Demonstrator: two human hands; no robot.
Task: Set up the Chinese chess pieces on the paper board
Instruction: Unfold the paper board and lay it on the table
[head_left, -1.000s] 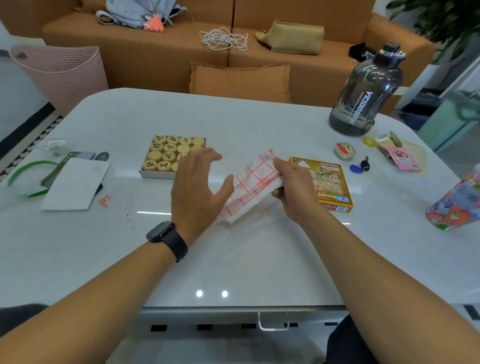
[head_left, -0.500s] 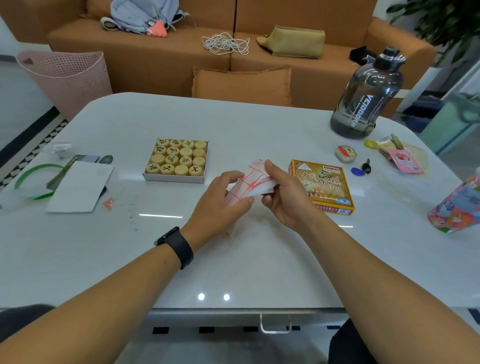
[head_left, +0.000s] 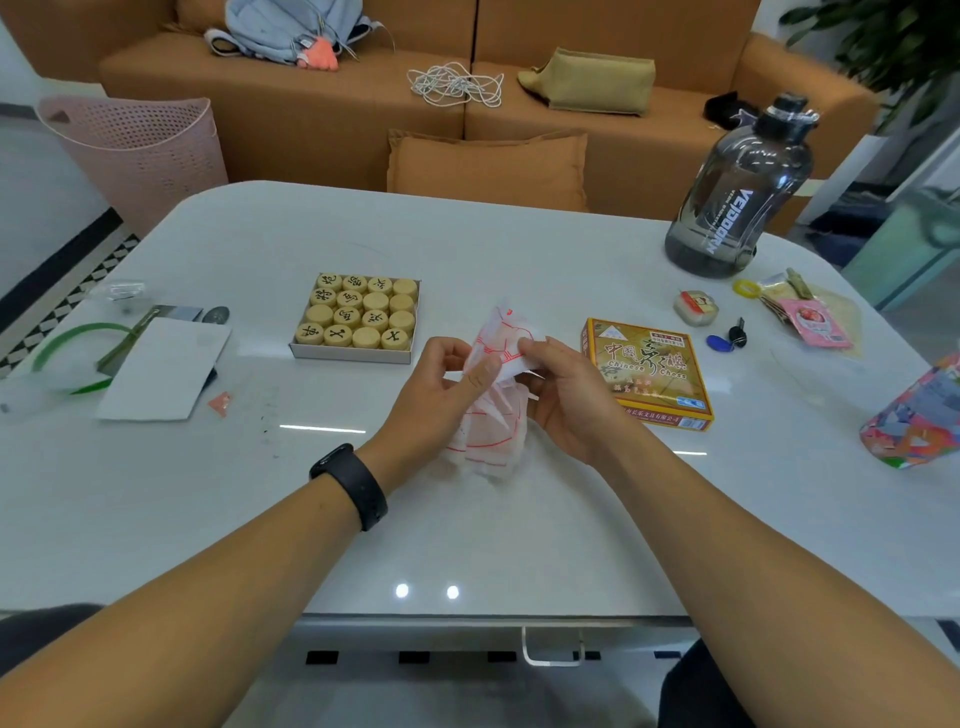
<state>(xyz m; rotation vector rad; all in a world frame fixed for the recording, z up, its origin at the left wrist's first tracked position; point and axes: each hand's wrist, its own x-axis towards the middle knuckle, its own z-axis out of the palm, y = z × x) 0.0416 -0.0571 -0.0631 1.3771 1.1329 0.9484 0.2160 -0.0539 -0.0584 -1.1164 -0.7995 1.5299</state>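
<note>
Both my hands were up on the paper board (head_left: 493, 395), right over the middle of the white table (head_left: 519, 519). My left hand (head_left: 436, 400) had its thumb and fingers curled in, pinching the folded sheet from the left. My right hand (head_left: 566, 395) pinched the top edge from the right, fingers bent round it. The sheet was still partly folded and blurred, red grid lines showing, its lower half hanging down between my palms toward the tabletop.

Just beyond my left hand sat the open tray (head_left: 353, 356), packed with round wooden chess pieces (head_left: 358, 312) in rows, black characters on several. Just right of my right hand lay the yellow chess box lid (head_left: 649, 369), flat on the table. A black band (head_left: 353, 486) wrapped my left wrist.

Far right stood a big dark water bottle (head_left: 737, 192). Over on the left lay a white sheet (head_left: 161, 369), well apart from the board.
</note>
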